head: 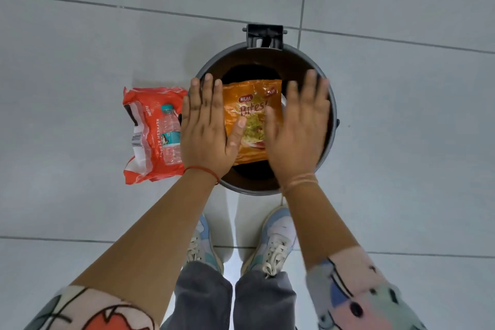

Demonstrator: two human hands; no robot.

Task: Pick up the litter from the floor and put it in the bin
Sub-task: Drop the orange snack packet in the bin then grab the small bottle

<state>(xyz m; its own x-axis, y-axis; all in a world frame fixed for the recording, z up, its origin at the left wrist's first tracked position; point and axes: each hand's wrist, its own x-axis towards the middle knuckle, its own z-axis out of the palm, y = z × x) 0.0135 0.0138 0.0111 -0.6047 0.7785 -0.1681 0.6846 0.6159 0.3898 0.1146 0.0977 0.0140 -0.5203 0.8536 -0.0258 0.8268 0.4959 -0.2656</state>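
Note:
A round grey bin [330, 104] stands open on the tiled floor in front of my feet. An orange snack packet [250, 118] lies inside its mouth, face up. My left hand [206, 126] hovers flat over the bin's left rim, fingers spread, its thumb near the packet's left edge. My right hand [297, 126] is flat and blurred over the bin's right side, beside the packet. Neither hand grips anything. A red plastic wrapper [152, 134] printed with a water bottle lies on the floor just left of the bin.
The bin's black hinge bracket [264, 36] sticks out at its far edge. My two sneakers [273, 241] stand close behind the bin. Grey floor tiles with dark grout lines surround everything.

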